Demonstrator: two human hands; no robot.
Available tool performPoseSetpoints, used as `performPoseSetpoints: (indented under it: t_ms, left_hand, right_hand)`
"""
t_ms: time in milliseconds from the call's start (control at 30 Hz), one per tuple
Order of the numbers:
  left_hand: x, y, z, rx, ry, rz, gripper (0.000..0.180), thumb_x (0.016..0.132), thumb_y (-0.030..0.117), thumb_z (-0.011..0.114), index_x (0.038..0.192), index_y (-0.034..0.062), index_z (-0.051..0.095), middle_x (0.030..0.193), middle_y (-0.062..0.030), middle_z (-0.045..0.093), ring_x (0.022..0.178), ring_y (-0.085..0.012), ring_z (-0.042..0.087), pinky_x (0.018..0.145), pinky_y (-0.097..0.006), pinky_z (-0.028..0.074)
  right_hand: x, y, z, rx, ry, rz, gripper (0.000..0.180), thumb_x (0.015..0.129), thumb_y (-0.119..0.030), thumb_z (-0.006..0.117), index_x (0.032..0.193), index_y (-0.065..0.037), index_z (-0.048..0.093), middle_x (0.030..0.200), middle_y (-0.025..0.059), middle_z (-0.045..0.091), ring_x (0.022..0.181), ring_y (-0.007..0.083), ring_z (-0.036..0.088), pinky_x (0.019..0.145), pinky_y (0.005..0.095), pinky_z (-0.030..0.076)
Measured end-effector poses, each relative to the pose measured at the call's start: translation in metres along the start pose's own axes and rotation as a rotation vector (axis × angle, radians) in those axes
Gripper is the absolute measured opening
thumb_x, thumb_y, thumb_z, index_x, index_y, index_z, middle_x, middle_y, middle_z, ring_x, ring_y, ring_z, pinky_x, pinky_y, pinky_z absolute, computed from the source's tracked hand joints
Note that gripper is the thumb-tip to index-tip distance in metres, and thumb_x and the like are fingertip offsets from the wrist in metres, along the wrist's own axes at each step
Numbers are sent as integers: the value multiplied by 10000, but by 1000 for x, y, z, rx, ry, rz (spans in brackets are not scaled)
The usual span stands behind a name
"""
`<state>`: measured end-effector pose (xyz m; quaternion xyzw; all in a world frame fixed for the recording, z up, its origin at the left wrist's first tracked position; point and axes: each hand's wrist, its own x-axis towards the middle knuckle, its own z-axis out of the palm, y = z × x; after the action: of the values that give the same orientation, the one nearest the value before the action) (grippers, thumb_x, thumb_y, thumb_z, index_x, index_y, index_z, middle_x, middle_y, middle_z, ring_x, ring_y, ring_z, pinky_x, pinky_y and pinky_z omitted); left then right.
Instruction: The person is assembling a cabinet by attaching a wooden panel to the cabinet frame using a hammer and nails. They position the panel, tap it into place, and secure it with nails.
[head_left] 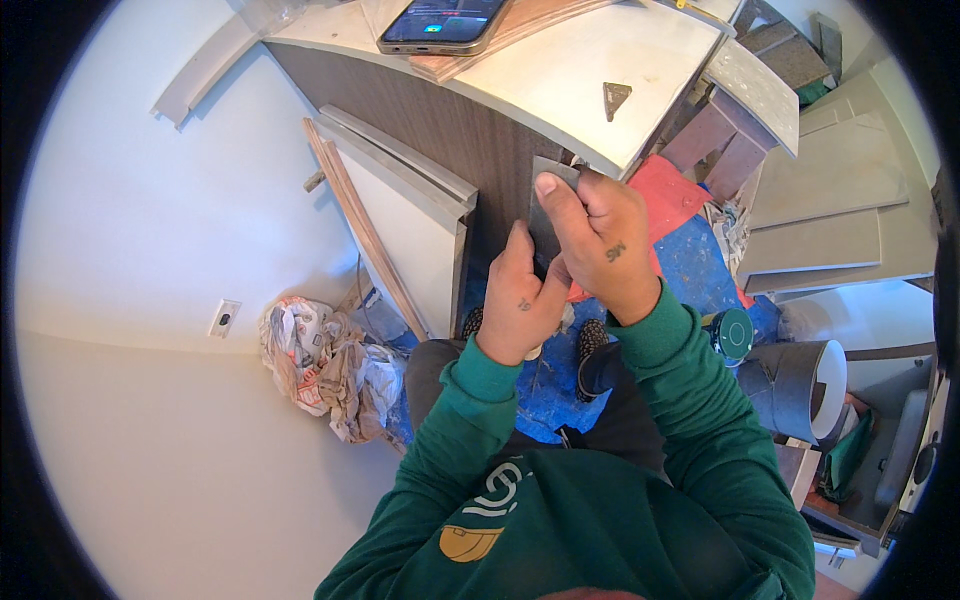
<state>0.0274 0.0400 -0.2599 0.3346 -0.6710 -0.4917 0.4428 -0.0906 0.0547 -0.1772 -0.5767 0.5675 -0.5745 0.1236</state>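
My right hand point(603, 243) grips a small flat grey panel piece point(547, 178), thumb pressed along its upper edge. Just below, my left hand point(521, 303) pinches the same piece's lower end. The piece is held upright against the dark wood front point(450, 125) of a counter, right under the edge of its pale top point(590, 70). Both arms wear green sleeves. The fingers hide the lower half of the piece.
A phone point(440, 22) and a small triangular offcut point(615, 97) lie on the counter top. Pale boards point(405, 220) lean against its left side. Crumpled paper point(322, 365) lies on the floor. Blue sheet point(700, 268), green-lidded can point(735, 333), grey pipe point(795, 385) and grey panels point(830, 210) at right.
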Motion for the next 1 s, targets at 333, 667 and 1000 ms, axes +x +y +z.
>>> performPoseSetpoints:
  t_ms: [333,667,1000]
  left_hand:
    - [-1,5,1,-27,0,-15,444,922,154,708,1185,-125,485,870,-317,647,825,-516,666,664,-480,518]
    - [-1,13,5,-76,-5,-63,424,919,109,690,1197,-132,479,860,-303,648,817,-488,683,660,-467,520]
    - [1,-4,7,-39,1,-8,451,914,121,687,1189,-168,475,896,-326,638,846,-495,679,679,-474,524]
  right_hand:
    - [3,-2,-3,-7,-25,-12,289,972,-195,647,781,20,624,671,220,596,618,411,615,569,437,476]
    - [6,-2,-3,-61,-29,-84,288,966,-174,643,755,20,608,678,224,604,642,429,623,577,455,483]
    - [4,-2,-5,-88,-21,-74,284,955,-171,659,769,34,601,696,229,595,663,440,609,590,465,477]
